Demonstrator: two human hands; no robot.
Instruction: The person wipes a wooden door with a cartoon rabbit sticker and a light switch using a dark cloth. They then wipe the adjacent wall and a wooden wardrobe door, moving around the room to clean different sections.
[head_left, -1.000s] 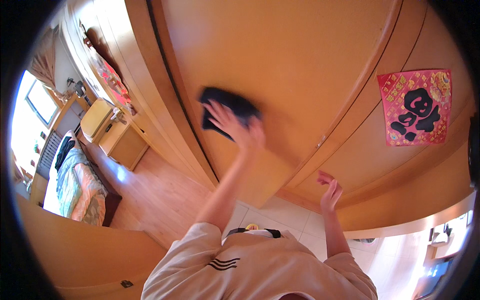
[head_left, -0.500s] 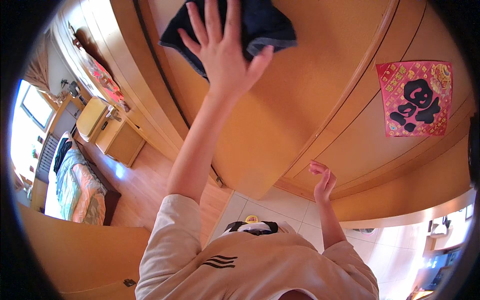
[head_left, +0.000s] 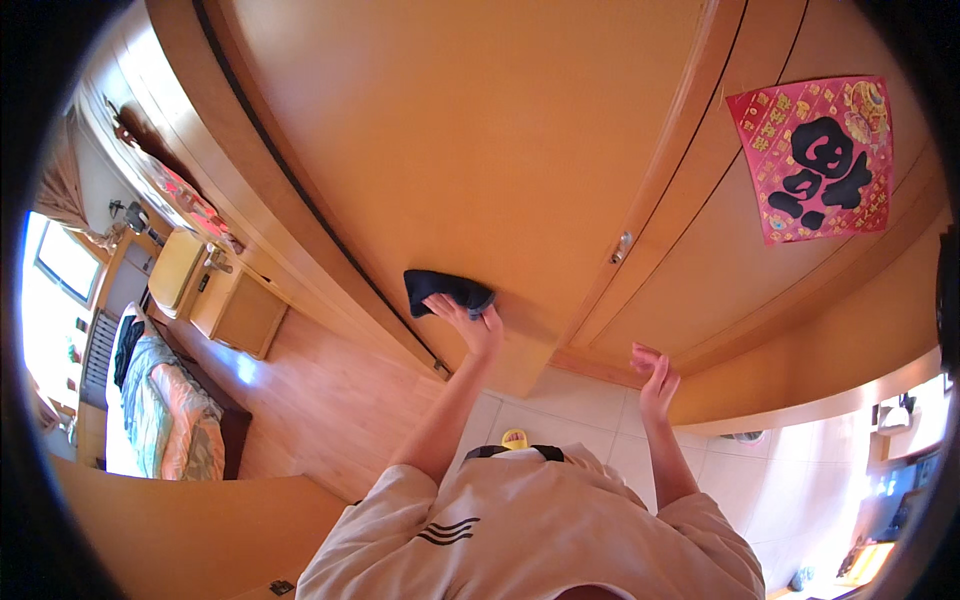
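The left hand [head_left: 468, 325] is pressing a dark navy fabric cloth [head_left: 435, 290], gripped in its fingers, against a flat orange-brown wooden panel [head_left: 480, 150]. The right hand [head_left: 656, 385] is hovering apart, fingers loosely bent, open.

The left hand [head_left: 465, 325] has a dark navy cloth [head_left: 428, 286] pressed to the wooden door [head_left: 480, 150]; I can see it bunched beneath the fingers, jutting past their tips, with a greyer fold beside the thumb. The honey-brown door stretches smooth and upright beyond that hand, its panel showing all around the cloth.
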